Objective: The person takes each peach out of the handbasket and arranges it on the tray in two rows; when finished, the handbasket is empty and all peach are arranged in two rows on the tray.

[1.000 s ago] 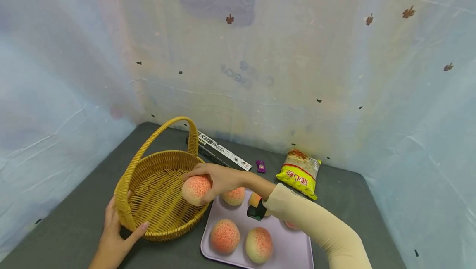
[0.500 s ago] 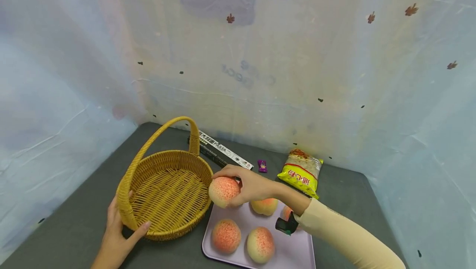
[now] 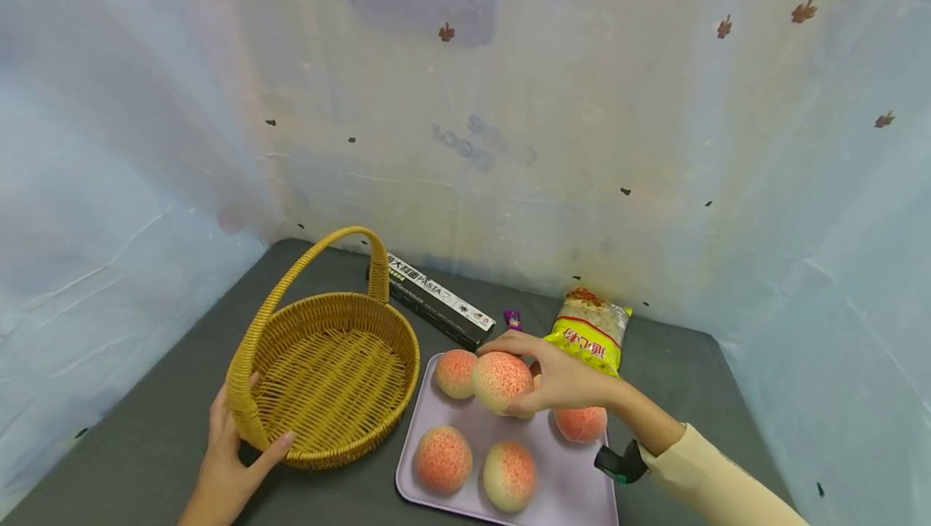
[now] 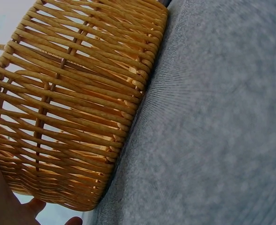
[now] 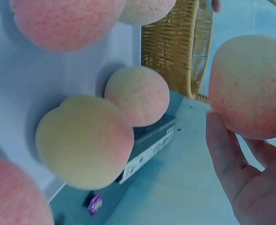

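Observation:
My left hand [image 3: 229, 461] grips the near-left rim of a yellow wicker basket [image 3: 334, 389], thumb over the edge by the foot of its arched handle. The basket's bare woven bottom shows in the head view, and its outer side [image 4: 72, 103] fills much of the left wrist view. Raised over the lilac tray [image 3: 560, 486], my right hand [image 3: 563, 380] holds a pink-and-cream peach [image 3: 500, 382] between fingers and thumb. Several peaches lie on the tray, among them one at the back left [image 3: 456, 373]. A yellowish peach [image 5: 84, 140] is mostly hidden behind the held one in the head view.
Behind the basket and tray lies a black-and-white pasta box [image 3: 440, 300]. A small purple-wrapped sweet [image 3: 512, 319] and a yellow bag of pasta [image 3: 587, 332] are at the back right. A pale plastic sheet [image 3: 465, 146] hangs behind the grey table [image 3: 167, 397].
My right hand has carried the peach rightwards, from over the basket's right rim to over the tray. My left hand and the basket have stayed in place.

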The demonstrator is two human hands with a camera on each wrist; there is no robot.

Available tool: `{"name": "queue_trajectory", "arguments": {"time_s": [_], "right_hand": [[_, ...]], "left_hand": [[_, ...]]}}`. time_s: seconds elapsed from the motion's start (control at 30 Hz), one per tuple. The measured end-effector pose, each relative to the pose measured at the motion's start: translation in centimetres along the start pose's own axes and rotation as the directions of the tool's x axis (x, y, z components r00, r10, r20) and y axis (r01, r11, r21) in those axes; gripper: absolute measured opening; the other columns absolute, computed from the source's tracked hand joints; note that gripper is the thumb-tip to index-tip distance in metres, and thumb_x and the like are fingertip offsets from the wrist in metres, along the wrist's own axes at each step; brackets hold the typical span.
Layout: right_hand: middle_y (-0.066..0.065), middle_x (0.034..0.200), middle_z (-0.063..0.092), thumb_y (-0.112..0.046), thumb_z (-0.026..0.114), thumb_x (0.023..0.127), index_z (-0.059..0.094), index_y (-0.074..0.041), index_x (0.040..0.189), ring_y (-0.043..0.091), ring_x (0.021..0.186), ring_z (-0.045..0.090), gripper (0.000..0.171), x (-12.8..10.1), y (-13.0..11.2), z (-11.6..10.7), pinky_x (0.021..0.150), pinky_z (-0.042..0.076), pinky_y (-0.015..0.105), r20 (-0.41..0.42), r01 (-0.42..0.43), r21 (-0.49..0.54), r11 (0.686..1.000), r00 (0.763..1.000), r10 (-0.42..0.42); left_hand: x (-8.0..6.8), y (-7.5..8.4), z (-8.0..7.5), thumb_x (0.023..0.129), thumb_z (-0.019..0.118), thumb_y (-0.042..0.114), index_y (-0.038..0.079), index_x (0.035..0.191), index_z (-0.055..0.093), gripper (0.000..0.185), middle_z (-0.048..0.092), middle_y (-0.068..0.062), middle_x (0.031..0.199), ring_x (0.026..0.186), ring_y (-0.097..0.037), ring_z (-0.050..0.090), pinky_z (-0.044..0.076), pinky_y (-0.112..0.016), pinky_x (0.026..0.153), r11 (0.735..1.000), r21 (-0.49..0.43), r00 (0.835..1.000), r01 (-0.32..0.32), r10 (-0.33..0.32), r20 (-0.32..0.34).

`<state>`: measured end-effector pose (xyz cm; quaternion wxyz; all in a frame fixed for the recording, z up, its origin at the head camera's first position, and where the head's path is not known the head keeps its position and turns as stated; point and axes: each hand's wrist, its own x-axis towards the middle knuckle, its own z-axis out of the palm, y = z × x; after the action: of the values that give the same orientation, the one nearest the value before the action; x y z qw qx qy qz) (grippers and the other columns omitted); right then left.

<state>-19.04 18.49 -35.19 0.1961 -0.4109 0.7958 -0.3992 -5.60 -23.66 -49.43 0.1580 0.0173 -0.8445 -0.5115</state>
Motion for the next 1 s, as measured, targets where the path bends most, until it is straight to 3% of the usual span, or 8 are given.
{"name": "queue_trajectory", "arguments": {"time_s": [0.2, 0.43, 0.53, 0.7, 1.0], "right_hand": [[0.001, 0.133, 0.057, -0.023, 0.077, 0.084, 0.054, -0.02, 0.14, 0.017, 0.107, 0.059, 0.061, -2.1, 0.2, -0.7, 0.083, 0.055, 0.036, -0.015, 0.022, -0.01, 1.0, 1.0, -0.022], [-0.002, 0.132, 0.056, -0.02, 0.082, 0.08, 0.053, -0.017, 0.14, 0.019, 0.112, 0.055, 0.067, -4.6, 0.3, -0.9, 0.088, 0.053, 0.037, -0.083, -0.092, 0.028, 0.995, 0.992, 0.094], [0.004, 0.132, 0.057, -0.017, 0.083, 0.08, 0.053, -0.008, 0.139, 0.022, 0.115, 0.053, 0.067, -5.6, 0.7, -0.9, 0.089, 0.053, 0.035, -0.118, -0.069, 0.046, 0.997, 0.99, 0.074], [0.008, 0.132, 0.059, -0.011, 0.079, 0.084, 0.052, -0.002, 0.141, 0.021, 0.118, 0.055, 0.064, -7.1, 1.5, -0.9, 0.091, 0.053, 0.035, -0.126, -0.026, 0.097, 0.995, 0.991, 0.038], [0.015, 0.131, 0.056, -0.007, 0.075, 0.088, 0.049, -0.01, 0.146, 0.023, 0.111, 0.059, 0.064, -9.0, 2.3, -0.5, 0.088, 0.054, 0.037, -0.101, -0.097, 0.237, 0.967, 0.987, 0.124]], "left_hand": [[0.1, 0.2, 0.0, 0.091, 0.074, 0.015, 0.022, 0.162, 0.014, 0.093, -0.012, -0.01, 0.163, 0.146, -0.046, -0.007, 0.016, -0.085, 0.089, 1.0, 0.014, 1.0, 0.02, -0.021, 0.008], [0.0, 0.1, 0.0, 0.092, 0.073, 0.014, 0.021, 0.162, 0.012, 0.093, -0.011, -0.014, 0.162, 0.144, -0.05, -0.005, 0.017, -0.084, 0.087, 1.0, 0.005, 0.999, 0.028, -0.028, 0.015], [0.0, -0.2, 0.0, 0.091, 0.074, 0.011, 0.02, 0.162, 0.013, 0.094, -0.01, -0.015, 0.162, 0.144, -0.05, -0.005, 0.015, -0.085, 0.089, 1.0, -0.001, 1.0, 0.013, -0.013, 0.007], [0.2, -0.2, 0.0, 0.091, 0.074, 0.011, 0.019, 0.162, 0.013, 0.094, -0.009, -0.016, 0.161, 0.144, -0.049, -0.004, 0.014, -0.085, 0.09, 1.0, 0.003, 1.0, 0.003, -0.003, -0.001], [0.0, -0.1, 0.0, 0.092, 0.073, 0.015, 0.02, 0.162, 0.012, 0.093, -0.01, -0.016, 0.161, 0.143, -0.05, -0.004, 0.015, -0.084, 0.089, 1.0, 0.015, 1.0, 0.025, -0.025, 0.009]]}}
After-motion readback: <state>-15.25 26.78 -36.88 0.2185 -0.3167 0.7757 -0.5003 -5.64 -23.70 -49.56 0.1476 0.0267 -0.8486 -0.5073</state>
